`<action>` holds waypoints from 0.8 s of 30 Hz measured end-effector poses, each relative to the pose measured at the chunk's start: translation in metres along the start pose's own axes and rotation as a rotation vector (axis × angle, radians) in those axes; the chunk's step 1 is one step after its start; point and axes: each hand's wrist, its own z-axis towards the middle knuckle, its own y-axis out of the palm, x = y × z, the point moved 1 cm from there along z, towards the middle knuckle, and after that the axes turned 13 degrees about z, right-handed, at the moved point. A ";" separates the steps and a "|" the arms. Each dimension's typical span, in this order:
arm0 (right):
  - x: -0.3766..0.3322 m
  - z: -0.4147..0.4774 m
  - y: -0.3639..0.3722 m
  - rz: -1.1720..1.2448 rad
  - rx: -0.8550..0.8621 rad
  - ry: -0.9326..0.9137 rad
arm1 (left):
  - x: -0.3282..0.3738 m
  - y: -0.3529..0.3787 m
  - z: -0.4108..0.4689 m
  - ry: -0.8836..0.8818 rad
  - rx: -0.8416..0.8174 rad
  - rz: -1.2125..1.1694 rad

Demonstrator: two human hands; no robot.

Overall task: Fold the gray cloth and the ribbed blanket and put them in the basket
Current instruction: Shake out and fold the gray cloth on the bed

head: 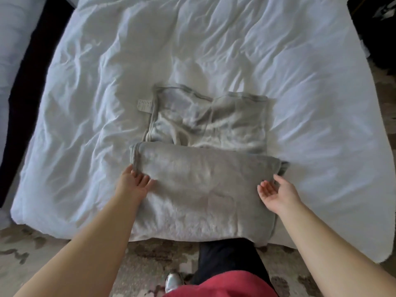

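White duvet [278,71], rumpled, spread over a bed and filling most of the view. Lying on it at the middle of the near edge: gray cloth [201,189], fleecy, hemmed, partly folded. Near part doubled into a thick band running left to right, its near side hanging a little over the bed's near edge. Far part flat and creased behind the band, reaching toward the middle of the bed. White care label [145,105] sticking out at the cloth's far left corner, lying on the duvet.

Left hand [134,183] at the left end of the folded band, fingers straight and slightly spread, tips laid on the fleece, thumb up against the hemmed corner; no grip on anything. Right hand [276,194] at the right end of the band, palm turned up, fingers loosely bent and apart, thumb near the folded edge. Contact with the cloth hard to tell there, nothing gripped. Bare forearms reaching in from the bottom corners.

Below the bed's near edge: patterned carpet [42,243], beige with brown blotches. Dark trouser leg [231,260] against the bed edge under the cloth, red garment [220,286] at the bottom, pale shoe toe [172,281] beside it. Left of the bed, dark gap [27,93], then second white-covered bed [15,39] in the upper left corner.
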 end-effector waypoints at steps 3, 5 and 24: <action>-0.002 0.024 0.005 -0.082 0.086 -0.022 | -0.005 0.011 0.026 -0.029 0.093 -0.012; -0.002 0.034 0.009 -0.159 0.133 -0.057 | -0.004 0.015 0.036 -0.042 0.167 -0.012; -0.080 0.084 0.159 -0.852 0.133 -0.657 | 0.107 0.083 0.116 0.440 0.268 1.190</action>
